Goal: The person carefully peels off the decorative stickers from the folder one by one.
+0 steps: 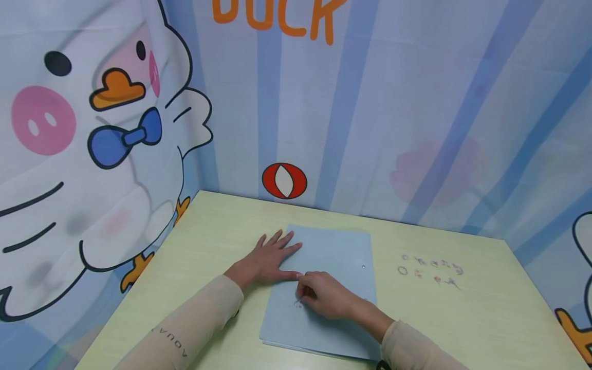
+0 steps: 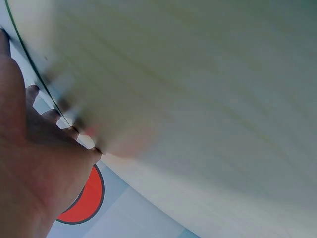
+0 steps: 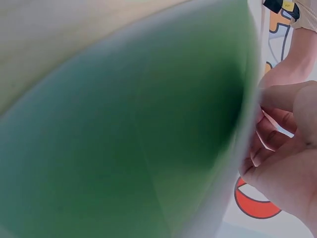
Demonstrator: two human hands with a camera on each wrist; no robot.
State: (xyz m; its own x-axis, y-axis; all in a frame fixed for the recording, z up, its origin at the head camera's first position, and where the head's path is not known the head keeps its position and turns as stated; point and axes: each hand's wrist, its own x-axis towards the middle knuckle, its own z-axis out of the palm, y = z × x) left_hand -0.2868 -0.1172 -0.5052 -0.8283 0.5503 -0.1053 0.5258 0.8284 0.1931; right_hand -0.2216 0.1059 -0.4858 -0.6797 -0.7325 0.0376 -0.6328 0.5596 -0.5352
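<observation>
A light blue flat folder or board [image 1: 330,329] lies on the table, with two small round marks near its right edge. My left hand [image 1: 270,259] rests spread over its upper left edge, thumb stretched toward the right hand. My right hand [image 1: 328,295] is on the middle of the blue surface, its fingers curled and fingertips close to the left thumb. Anything between those fingertips is too small or hidden to see. Just below them is a small dark-and-pale mark or piece [image 1: 298,304]. In the right wrist view the right hand [image 3: 287,134] shows bent fingers.
Several tiny coloured pieces, some ring-shaped, lie in two rows on the pale yellow table [image 1: 485,318] to the right; one is a ring [image 1: 403,271]. A printed duck curtain [image 1: 305,103] hangs along the table's back edge and left side.
</observation>
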